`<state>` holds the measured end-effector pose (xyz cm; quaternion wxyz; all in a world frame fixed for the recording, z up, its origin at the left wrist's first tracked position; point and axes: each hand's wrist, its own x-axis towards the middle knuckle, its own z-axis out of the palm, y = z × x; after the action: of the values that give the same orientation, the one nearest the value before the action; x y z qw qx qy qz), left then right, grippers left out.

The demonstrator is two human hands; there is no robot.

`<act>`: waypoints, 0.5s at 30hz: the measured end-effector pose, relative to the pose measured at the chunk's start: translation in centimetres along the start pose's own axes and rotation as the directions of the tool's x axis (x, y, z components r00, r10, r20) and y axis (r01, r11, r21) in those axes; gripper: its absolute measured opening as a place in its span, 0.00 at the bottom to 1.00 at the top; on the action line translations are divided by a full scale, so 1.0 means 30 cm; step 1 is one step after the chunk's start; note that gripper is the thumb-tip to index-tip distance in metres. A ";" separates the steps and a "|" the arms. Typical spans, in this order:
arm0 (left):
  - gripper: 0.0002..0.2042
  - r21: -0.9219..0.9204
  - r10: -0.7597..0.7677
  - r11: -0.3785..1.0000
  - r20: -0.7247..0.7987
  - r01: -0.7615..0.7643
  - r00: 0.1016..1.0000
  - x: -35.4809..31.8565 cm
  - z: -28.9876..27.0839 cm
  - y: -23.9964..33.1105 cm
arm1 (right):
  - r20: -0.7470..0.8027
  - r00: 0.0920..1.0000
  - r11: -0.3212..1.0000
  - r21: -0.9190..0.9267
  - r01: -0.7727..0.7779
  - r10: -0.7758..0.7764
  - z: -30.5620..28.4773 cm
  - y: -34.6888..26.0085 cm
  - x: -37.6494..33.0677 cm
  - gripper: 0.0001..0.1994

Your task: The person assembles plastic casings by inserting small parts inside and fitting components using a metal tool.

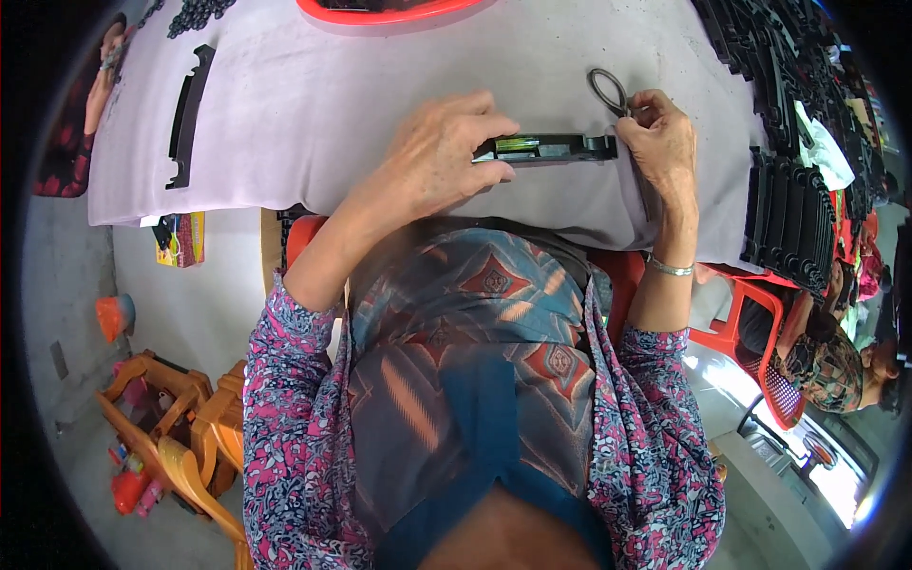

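On the cloth-covered table in front of me lies a long, narrow black plastic part [570, 147] with a shiny yellow-green piece [518, 144] set in it. My left hand [442, 152] grips its left end between thumb and fingers, covering that end. Beside its right end, my right hand [658, 142] is closed on a dark metal tool with a loop handle [608, 92], which looks like scissors. The loop sticks out past my thumb and fingers, while the rest of the tool is largely hidden by the hand.
A similar black part [190, 119] lies at the left of the grey tablecloth [313, 85]. Stacks of black parts [787, 218] line the right edge. A red basin [399, 13] sits at the far side. Another person's arm [100, 90] rests at the left; someone sits at the right.
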<state>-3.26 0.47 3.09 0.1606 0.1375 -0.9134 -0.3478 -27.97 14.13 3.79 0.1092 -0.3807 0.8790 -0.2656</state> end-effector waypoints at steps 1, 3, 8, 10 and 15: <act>0.18 0.007 0.007 1.000 -0.004 -0.007 1.000 0.000 0.000 -0.003 | 0.001 1.000 0.997 0.070 0.019 -0.019 0.003 0.016 0.004 0.17; 0.18 0.015 0.013 1.000 -0.005 -0.013 1.000 0.001 0.003 -0.003 | 0.000 0.999 0.989 0.140 0.038 -0.038 -0.005 0.030 0.007 0.17; 0.18 0.025 0.019 1.000 -0.023 -0.018 1.000 0.000 0.006 -0.005 | 0.310 0.946 0.357 0.898 -0.256 -0.100 -0.045 0.071 0.001 0.21; 0.18 0.034 0.016 0.999 -0.024 -0.015 1.000 -0.002 0.005 -0.001 | 0.329 0.931 0.138 0.941 -0.309 -0.161 -0.046 0.091 0.006 0.24; 0.17 0.036 0.011 0.999 -0.028 -0.010 1.000 -0.002 0.010 0.002 | 0.266 0.861 -0.306 0.855 -0.418 -0.433 -0.023 0.074 0.012 0.22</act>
<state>-3.33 0.72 2.90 0.1729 0.1407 -0.9178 -0.3286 -29.84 15.39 3.15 0.5948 -0.1883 0.2169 -0.7508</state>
